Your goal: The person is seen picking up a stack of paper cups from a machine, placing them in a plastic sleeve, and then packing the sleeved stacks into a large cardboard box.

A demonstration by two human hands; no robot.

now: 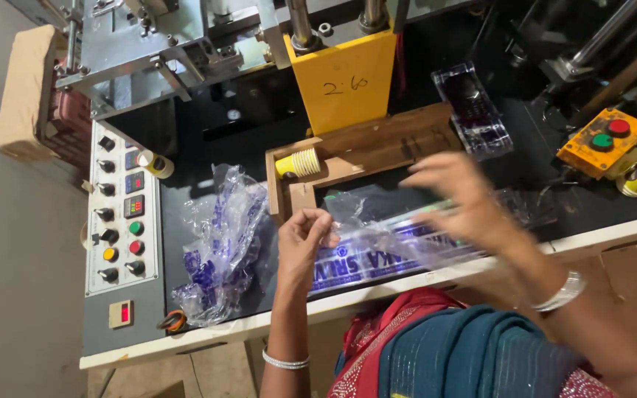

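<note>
The left hand (302, 237) pinches one end of a long clear plastic sleeve with blue print (377, 254), fingers closed on the film; the right hand (460, 195) is blurred, fingers spread over the sleeve's other part, and whether its grip is closed on the film I cannot tell. The sleeve lies stretched across the front of the black bench (186, 184), just before the wooden tray (377, 147) holding a stack of yellow paper cups (298, 163). Handling it well seems to call for keeping the thin film taut and its mouth unfolded. It looks crinkled, glossy and limp. A heap of similar crumpled sleeves (219, 247) lies to the left.
</note>
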